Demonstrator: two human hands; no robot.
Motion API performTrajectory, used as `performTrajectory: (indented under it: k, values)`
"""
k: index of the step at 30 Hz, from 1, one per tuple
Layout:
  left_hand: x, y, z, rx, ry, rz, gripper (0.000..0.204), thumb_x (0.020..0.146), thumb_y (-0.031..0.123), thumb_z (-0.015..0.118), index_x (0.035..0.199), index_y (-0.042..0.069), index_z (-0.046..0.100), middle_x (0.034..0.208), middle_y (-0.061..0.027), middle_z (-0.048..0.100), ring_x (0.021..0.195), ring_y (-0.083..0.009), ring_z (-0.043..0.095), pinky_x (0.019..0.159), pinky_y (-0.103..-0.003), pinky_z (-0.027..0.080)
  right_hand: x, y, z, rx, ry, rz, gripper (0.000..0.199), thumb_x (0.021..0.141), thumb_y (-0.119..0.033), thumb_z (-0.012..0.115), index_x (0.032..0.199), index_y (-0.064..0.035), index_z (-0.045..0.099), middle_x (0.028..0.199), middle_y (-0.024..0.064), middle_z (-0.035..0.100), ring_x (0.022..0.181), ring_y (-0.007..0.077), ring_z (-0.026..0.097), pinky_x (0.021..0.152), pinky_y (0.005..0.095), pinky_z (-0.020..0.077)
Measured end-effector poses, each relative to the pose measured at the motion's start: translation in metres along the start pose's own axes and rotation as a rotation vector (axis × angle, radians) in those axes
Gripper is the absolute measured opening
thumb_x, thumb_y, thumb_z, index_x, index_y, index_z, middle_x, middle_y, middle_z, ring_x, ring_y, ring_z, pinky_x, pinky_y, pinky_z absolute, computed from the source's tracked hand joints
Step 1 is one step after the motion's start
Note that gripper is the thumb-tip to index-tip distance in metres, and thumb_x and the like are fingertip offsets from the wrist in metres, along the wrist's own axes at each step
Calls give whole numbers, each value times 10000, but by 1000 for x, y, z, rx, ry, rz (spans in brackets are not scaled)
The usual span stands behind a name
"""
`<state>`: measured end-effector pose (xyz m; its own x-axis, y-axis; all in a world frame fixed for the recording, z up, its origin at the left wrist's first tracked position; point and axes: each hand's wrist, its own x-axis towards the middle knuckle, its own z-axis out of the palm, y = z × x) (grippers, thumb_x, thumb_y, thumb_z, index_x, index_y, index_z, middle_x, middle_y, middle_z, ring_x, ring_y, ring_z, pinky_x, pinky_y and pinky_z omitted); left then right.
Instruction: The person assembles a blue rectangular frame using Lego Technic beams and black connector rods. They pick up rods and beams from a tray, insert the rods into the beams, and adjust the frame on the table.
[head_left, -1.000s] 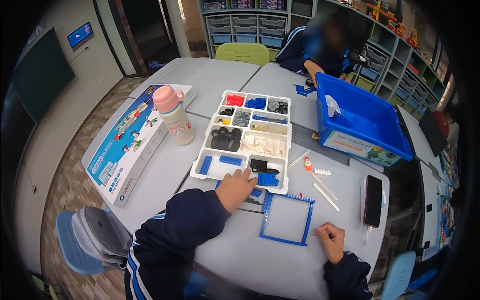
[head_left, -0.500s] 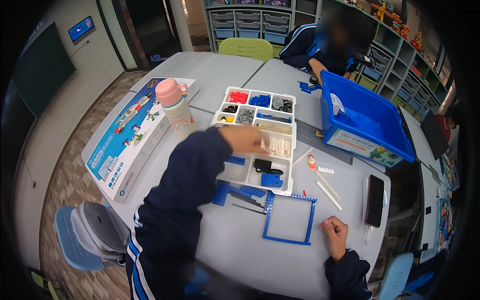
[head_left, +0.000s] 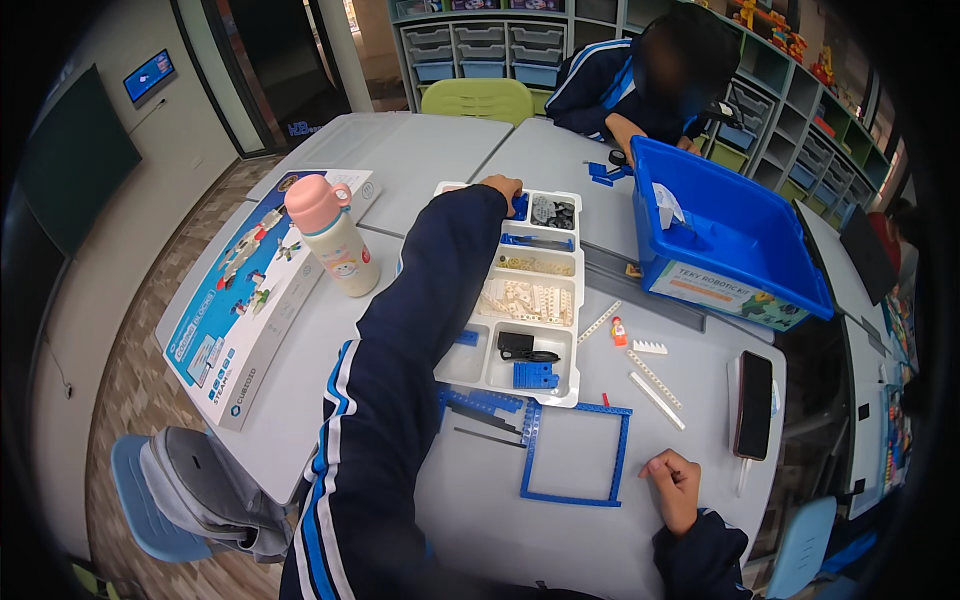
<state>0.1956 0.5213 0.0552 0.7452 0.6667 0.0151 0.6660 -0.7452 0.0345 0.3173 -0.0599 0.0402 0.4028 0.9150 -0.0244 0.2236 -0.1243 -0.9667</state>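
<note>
Left hand (head_left: 503,187) at far blue plastic pieces (head_left: 520,206) in white compartmented plastic tray (head_left: 485,368); cannot tell grip. Right hand (head_left: 673,490) loosely fisted, nothing visible held, right of square blue plastic frame (head_left: 529,455).

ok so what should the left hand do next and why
Probably pinch out one of the small blue pieces: the left hand is at their compartment, at the far end of the white tray. Whether its fingers already grip one is hidden. The right hand lies beside the blue frame.
</note>
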Motion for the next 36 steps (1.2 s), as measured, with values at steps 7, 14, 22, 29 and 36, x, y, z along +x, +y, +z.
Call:
performTrajectory:
  k: [7,14,22,29,36]
  values:
    - [-13,-9,-26,-245,23,-86,292,765,103,803,1055,126,777,1015,-128,767,931,-265,748,842,-385,598,0,2,1,5,8,8,266,1001,-157,645,805,17,689,650,-28,577,605,34,414,561,241,307]
    - [-16,-22,-31,-111,77,-9,287,775,149,809,1059,123,774,970,-100,760,916,-248,740,847,-377,593,-1,-1,-4,-41,-40,75,333,1026,-238,622,802,4,670,725,11,665,647,43,465,613,242,351]
    - [-23,14,-25,-144,15,122,294,767,288,852,997,127,766,994,-108,727,975,-288,702,870,-418,565,0,-1,0,-10,-7,27,263,1004,-156,650,810,18,693,649,-24,582,605,37,420,563,244,317]
    - [-7,11,-20,-37,-108,-4,256,771,237,835,1001,141,777,1092,-111,740,1059,-299,694,914,-407,563,0,-3,0,-34,-18,-11,243,995,-137,643,818,19,703,648,-10,597,603,44,433,559,248,332]
    - [-12,10,-27,-5,-134,-15,319,757,65,772,1050,191,780,1134,-111,704,1085,-314,672,948,-403,553,0,-2,-2,-62,-26,7,243,991,-138,642,812,11,709,636,-5,600,593,48,425,556,250,327]
